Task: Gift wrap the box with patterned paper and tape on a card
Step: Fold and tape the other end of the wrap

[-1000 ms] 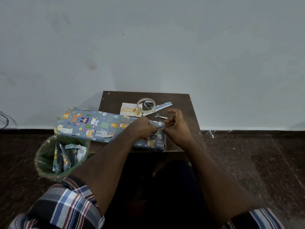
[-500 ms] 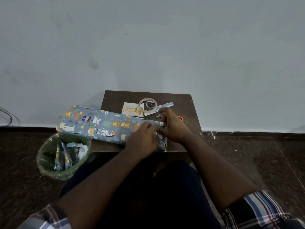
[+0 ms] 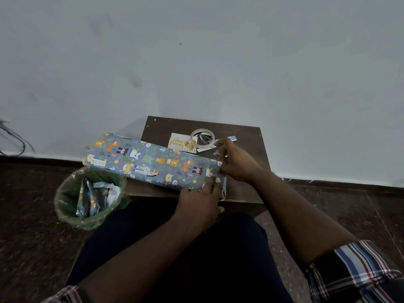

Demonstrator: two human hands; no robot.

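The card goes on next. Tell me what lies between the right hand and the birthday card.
Only the tape roll: it sits between the right hand and the birthday card, overlapping the card's right edge. Nothing else visible blocks the reach across the table.

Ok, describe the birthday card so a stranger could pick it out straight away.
Find the small dark wooden table against the pale wall. Behind the long wrapped box, near the table's far edge, the card lies flat beside the clear tape roll. It is the only white rectangle with gold "Happy Birthday" lettering and gold balloons; the paper scraps nearby are plain or blue-patterned.
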